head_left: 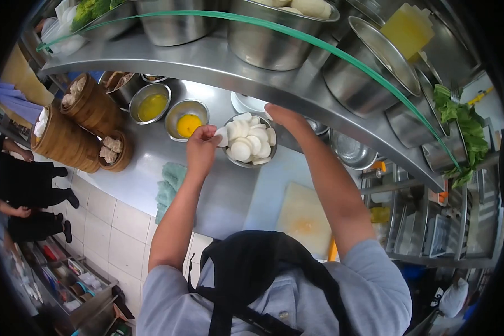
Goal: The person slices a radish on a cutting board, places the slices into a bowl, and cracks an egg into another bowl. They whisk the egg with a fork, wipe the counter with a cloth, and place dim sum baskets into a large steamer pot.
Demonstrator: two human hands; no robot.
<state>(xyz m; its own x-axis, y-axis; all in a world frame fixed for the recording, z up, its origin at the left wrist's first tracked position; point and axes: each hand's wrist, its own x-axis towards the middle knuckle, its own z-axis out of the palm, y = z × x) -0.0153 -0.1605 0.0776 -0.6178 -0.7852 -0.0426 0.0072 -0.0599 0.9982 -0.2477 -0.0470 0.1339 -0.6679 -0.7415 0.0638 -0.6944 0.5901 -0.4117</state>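
A metal bowl (248, 163) on the counter is heaped with white round slices (252, 137). My left hand (201, 147) is at the bowl's left side, thumb and fingers pinched on one white slice (222, 136). Farther right, my right hand (283, 115) reaches in at the shelf edge, beside a white plate (238, 103) behind the bowl. Its fingers are partly hidden, and I cannot tell what they hold. A metal bowl with egg yolk (189, 124) stands left of the slices, close to my left hand.
Another bowl holds yellow liquid (152, 106). Bamboo steamers (67, 140) are stacked at left. A green cloth (172, 185) hangs over the counter's front edge. A cutting board (305, 215) lies near me. Overhead runs a metal shelf (207, 59) bearing pots. Two people (31, 179) stand at far left.
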